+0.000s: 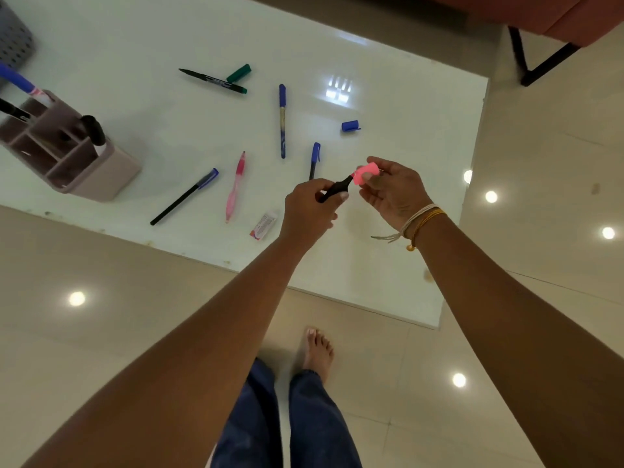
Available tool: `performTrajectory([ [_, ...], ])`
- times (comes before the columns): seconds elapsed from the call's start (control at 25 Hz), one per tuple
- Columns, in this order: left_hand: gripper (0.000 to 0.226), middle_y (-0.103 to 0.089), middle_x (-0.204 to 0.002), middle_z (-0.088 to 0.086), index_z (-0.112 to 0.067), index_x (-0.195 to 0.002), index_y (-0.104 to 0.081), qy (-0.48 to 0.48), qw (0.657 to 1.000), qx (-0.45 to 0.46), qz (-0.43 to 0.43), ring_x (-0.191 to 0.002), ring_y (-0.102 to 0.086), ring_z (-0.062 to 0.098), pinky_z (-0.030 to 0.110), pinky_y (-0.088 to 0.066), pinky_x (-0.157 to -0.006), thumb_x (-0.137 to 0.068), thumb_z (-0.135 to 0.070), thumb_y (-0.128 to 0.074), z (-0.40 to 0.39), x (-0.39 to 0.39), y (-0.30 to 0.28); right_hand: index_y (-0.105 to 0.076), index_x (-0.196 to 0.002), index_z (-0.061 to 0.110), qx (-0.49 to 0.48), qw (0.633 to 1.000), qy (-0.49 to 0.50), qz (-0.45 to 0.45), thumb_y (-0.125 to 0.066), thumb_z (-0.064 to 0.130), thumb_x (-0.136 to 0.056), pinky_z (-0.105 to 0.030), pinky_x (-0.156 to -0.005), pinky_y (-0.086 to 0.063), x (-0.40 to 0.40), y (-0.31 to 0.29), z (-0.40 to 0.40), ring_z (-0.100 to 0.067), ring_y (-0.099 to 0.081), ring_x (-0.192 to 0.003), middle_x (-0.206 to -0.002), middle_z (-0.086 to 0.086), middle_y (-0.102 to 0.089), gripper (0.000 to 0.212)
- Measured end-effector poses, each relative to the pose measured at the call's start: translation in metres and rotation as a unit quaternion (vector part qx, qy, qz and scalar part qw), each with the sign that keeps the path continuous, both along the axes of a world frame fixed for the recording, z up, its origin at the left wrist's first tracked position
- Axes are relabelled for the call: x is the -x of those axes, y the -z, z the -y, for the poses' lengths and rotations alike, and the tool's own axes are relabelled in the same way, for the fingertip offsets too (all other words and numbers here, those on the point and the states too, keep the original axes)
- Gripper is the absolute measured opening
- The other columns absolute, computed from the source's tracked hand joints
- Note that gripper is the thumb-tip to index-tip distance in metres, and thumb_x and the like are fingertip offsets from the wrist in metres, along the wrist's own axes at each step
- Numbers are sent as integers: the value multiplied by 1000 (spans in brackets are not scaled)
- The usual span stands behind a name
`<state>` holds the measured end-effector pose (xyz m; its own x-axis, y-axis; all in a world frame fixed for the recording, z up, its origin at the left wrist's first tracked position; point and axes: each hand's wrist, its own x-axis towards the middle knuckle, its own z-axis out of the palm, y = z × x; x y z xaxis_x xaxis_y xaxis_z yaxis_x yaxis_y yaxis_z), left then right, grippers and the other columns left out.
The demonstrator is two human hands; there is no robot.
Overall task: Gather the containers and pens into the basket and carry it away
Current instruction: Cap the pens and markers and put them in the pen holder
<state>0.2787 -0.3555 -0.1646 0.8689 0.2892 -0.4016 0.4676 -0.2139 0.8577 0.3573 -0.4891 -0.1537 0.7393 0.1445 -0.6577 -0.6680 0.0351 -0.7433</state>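
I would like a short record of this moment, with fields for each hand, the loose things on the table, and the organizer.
left hand: grips black highlighter body, pink tip showing
right hand: pinches pink cap, off the tip
loose caps: green cap, blue cap
uncapped on table: green marker
organizer: holds several pens
basket: far left corner

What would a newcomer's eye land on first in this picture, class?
Two hands meeting above the glossy white table: the left hand holds a black highlighter with a pink tip, the right hand pinches its bright pink cap. Next, loose pens scattered across the table, and the mauve compartmented pen holder at far left.
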Motion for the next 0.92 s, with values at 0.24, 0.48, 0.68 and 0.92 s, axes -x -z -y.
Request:
performTrajectory([
  [0.24,25,-66,-82,6,-4,-112,-65,-38,999,16,0,-68,-71,25,31,-62,-66,-93,-20,-63,-49,12,-17,-52,-129,-1,-106,993,38,-31,-42,-9,-96,-38,-80,-59,15,-18,-61,-27,-65,-92,-103,-15,-60,35],
  [0.48,22,-69,-81,5,-10,-109,-66,-43,999,8,0,-62,-72,18,24,-61,-61,-92,-23,-64,-96,28,-25,-52,-129,1,-90,996,-21,-13,-41,-7,-97,-44,-85,-57,25,-29,-111,-26,-66,-93,-103,-13,-59,36],
  [0.68,22,-67,-74,4,-8,-106,-67,-76,997,23,1,-60,-72,23,31,-62,-61,-90,-22,-65,-129,38,-28,-57,-126,2,3,986,-154,68,-46,0,-98,-42,-92,-55,32,-37,-147,-23,-64,-96,-100,-8,-63,30],
  [0.92,17,-72,-78,11,-5,-102,-70,-87,993,80,-6,-56,-70,31,40,-62,-60,-88,-13,-68,-154,49,-35,-63,-121,9,86,958,-201,185,-44,8,-100,-30,-84,-59,52,-27,-190,-25,-65,-106,-110,-8,-66,29],
])
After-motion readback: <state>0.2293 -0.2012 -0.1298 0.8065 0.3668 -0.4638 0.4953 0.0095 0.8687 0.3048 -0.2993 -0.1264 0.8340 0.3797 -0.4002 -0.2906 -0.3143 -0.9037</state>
